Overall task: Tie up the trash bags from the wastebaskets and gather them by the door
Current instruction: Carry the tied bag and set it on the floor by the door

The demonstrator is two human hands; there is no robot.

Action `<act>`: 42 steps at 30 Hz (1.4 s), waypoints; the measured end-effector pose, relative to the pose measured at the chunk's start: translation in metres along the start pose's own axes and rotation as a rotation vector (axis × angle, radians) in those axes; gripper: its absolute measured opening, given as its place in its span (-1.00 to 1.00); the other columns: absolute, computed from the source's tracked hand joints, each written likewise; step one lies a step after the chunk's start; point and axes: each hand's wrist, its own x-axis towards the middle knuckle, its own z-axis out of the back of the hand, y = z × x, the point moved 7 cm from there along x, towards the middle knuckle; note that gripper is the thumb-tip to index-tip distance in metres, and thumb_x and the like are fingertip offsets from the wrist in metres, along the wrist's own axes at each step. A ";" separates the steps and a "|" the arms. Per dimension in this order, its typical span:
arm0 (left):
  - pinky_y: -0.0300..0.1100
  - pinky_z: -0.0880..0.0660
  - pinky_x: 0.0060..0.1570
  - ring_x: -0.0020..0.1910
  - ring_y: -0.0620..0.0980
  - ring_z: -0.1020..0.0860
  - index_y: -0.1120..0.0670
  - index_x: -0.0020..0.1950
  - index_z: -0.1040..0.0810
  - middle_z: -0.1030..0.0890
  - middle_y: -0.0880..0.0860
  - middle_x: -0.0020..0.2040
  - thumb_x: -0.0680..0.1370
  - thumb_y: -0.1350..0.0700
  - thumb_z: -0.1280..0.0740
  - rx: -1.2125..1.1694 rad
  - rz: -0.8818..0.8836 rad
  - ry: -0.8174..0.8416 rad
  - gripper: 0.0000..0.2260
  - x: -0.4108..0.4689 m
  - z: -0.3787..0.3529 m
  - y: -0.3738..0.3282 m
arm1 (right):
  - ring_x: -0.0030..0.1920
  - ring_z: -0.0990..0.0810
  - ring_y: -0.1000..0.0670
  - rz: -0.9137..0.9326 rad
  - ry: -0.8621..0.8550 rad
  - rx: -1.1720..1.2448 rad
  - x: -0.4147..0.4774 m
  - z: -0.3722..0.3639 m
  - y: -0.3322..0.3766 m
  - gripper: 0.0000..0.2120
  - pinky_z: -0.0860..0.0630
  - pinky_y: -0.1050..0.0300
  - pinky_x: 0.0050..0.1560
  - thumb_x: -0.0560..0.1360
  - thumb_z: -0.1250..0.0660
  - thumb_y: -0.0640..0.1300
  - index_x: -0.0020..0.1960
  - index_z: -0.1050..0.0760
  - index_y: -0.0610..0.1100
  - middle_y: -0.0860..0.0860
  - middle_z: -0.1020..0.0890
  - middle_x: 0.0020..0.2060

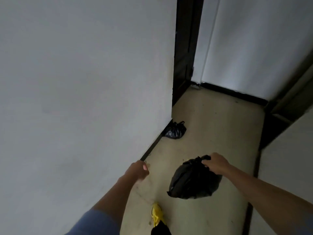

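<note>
The right hand [215, 164] carries 1 black trash bag [193, 182] by its gathered neck, fingers curled round the knotted top, so the bag hangs clear of the floor [220, 124] in front of the person. Its mouth looks closed and tied. The left hand [138, 172] swings free beside the white wall [84, 82], fingers loosely curled and holding nothing.

Further along, a second black bag [175, 130], also knotted at the top, sits on the floor against the corner of the wall, near the dark door [184, 48]. A yellow shoe [156, 212] shows at the bottom edge, mid-stride.

By my reading, 1 bag is already delivered and the carried one is tied and on its way, so this leg lacks only setting it down beside the first. No wastebasket is in view, so whether more bags remain to be tied cannot be told from here
</note>
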 end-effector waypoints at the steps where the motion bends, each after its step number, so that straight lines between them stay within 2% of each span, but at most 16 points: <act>1: -0.09 -0.53 0.13 0.08 0.06 -0.58 0.09 0.06 -0.59 -0.62 0.10 0.08 0.52 0.12 -0.27 0.005 -0.006 0.013 -0.83 0.026 0.009 -0.008 | -0.18 -0.65 -0.15 -0.032 -0.004 0.030 0.022 0.005 0.004 -0.69 -0.50 0.10 -0.18 0.49 -0.35 0.00 -0.11 -0.59 -0.28 -0.18 -0.66 -0.21; 7: -0.15 -0.48 0.10 0.12 0.04 -0.55 0.09 0.10 -0.57 -0.59 0.08 0.14 0.54 0.14 -0.27 0.047 -0.005 0.081 -0.83 0.154 0.059 -0.059 | -0.24 -0.63 -0.15 -0.121 0.030 0.105 0.131 0.035 0.042 -0.71 -0.51 0.07 -0.22 0.50 -0.33 -0.01 -0.19 -0.58 -0.24 -0.19 -0.67 -0.24; 10: -0.16 -0.48 0.07 0.10 0.04 -0.56 0.11 0.09 -0.57 -0.59 0.09 0.13 0.54 0.16 -0.27 0.050 0.001 0.113 -0.83 0.210 0.076 -0.086 | -0.37 -0.55 -0.09 -0.125 0.062 0.093 0.183 0.045 0.058 -0.68 -0.42 0.12 -0.31 0.53 -0.31 -0.01 -0.32 -0.50 -0.18 -0.10 -0.58 -0.41; 14: -0.14 -0.48 0.11 0.12 0.07 -0.55 0.13 0.08 -0.58 -0.58 0.11 0.13 0.54 0.16 -0.26 0.032 0.036 0.116 -0.82 0.288 0.083 -0.111 | -0.43 -0.51 -0.06 -0.147 0.116 0.104 0.269 0.050 0.069 -0.66 -0.37 0.15 -0.38 0.53 -0.31 -0.02 -0.35 -0.51 -0.18 -0.04 -0.52 -0.50; 16: -0.13 -0.50 0.10 0.10 0.08 -0.57 0.12 0.05 -0.60 -0.60 0.10 0.10 0.53 0.15 -0.26 0.005 0.087 0.103 -0.83 0.327 0.078 -0.115 | -0.42 -0.50 -0.05 -0.164 0.168 0.123 0.316 0.045 0.072 -0.68 -0.38 0.15 -0.35 0.54 -0.31 -0.02 -0.34 -0.51 -0.15 -0.03 -0.52 -0.49; 21: -0.03 -0.57 0.10 -0.02 0.07 -0.63 0.10 0.01 -0.62 -0.67 0.09 0.01 0.53 0.12 -0.30 -0.097 0.226 0.122 -0.86 0.430 0.041 -0.113 | -0.44 -0.44 -0.03 -0.141 0.259 0.085 0.441 0.017 0.077 -0.63 -0.28 0.13 -0.41 0.56 -0.28 -0.02 -0.39 -0.40 -0.11 -0.03 -0.41 -0.50; 25: 0.01 -0.57 0.12 0.01 0.09 -0.63 0.10 0.05 -0.61 -0.66 0.10 0.04 0.54 0.11 -0.31 -0.141 0.272 0.133 -0.85 0.507 0.011 -0.106 | -0.35 -0.52 -0.04 -0.151 0.304 0.110 0.522 -0.019 0.078 -0.70 -0.34 0.11 -0.32 0.55 -0.27 -0.01 -0.28 -0.53 -0.16 -0.04 -0.52 -0.41; 28: 0.03 -0.57 0.13 0.02 0.09 -0.63 0.08 0.05 -0.61 -0.66 0.08 0.05 0.54 0.10 -0.32 -0.144 0.274 0.145 -0.85 0.567 -0.017 -0.092 | -0.40 -0.46 -0.11 -0.210 0.329 0.201 0.579 -0.057 0.070 -0.70 -0.33 0.10 -0.30 0.55 -0.28 -0.08 -0.29 -0.47 -0.23 -0.09 -0.48 -0.44; 31: 0.03 -0.57 0.12 0.00 0.09 -0.63 0.06 0.03 -0.61 -0.65 0.07 0.05 0.54 0.10 -0.32 -0.128 0.280 0.152 -0.88 0.624 -0.055 -0.063 | -0.35 -0.41 -0.08 -0.270 0.344 0.300 0.634 -0.105 0.058 -0.76 -0.30 0.02 -0.28 0.55 -0.27 -0.14 -0.25 -0.42 -0.24 -0.14 -0.46 -0.38; 36: 0.01 -0.56 0.13 0.02 0.07 -0.62 0.06 0.02 -0.61 -0.65 0.07 0.04 0.54 0.10 -0.30 -0.053 0.293 0.198 -0.87 0.701 -0.129 -0.005 | -0.46 -0.31 -0.04 -0.434 0.355 0.491 0.709 -0.195 0.031 -0.74 -0.30 0.04 -0.37 0.55 -0.26 -0.20 -0.31 -0.39 -0.20 -0.08 -0.41 -0.40; 37: 0.02 -0.56 0.14 0.02 0.07 -0.63 0.06 0.03 -0.61 -0.66 0.07 0.04 0.54 0.10 -0.30 -0.041 0.295 0.207 -0.87 0.713 -0.141 0.004 | -0.44 -0.35 -0.03 -0.460 0.355 0.521 0.720 -0.209 0.029 -0.72 -0.37 0.05 -0.36 0.56 -0.26 -0.18 -0.32 -0.41 -0.19 -0.06 -0.44 -0.40; 39: 0.02 -0.56 0.14 0.02 0.08 -0.63 0.06 0.03 -0.61 -0.66 0.08 0.02 0.54 0.11 -0.29 -0.018 0.296 0.223 -0.86 0.734 -0.161 0.021 | -0.32 -0.48 -0.03 -0.479 0.365 0.600 0.743 -0.238 0.026 -0.74 -0.54 -0.01 -0.14 0.56 -0.28 -0.12 -0.29 -0.49 -0.15 -0.03 -0.53 -0.31; 40: 0.00 -0.55 0.13 0.01 0.08 -0.63 0.06 0.02 -0.61 -0.66 0.08 0.01 0.54 0.11 -0.29 -0.007 0.297 0.229 -0.87 0.744 -0.170 0.029 | -0.26 -0.51 -0.03 -0.482 0.370 0.637 0.755 -0.251 0.024 -0.76 -0.55 -0.04 -0.02 0.56 -0.29 -0.10 -0.27 -0.51 -0.13 -0.03 -0.56 -0.27; 42: -0.07 -0.53 0.10 0.01 0.07 -0.62 0.06 0.01 -0.61 -0.66 0.07 -0.01 0.55 0.12 -0.27 0.021 0.294 0.232 -0.87 0.761 -0.185 0.044 | -0.18 -0.52 -0.04 -0.491 0.362 0.684 0.777 -0.274 0.016 -0.78 -0.54 -0.09 0.10 0.54 -0.30 -0.10 -0.26 -0.53 -0.12 -0.03 -0.58 -0.23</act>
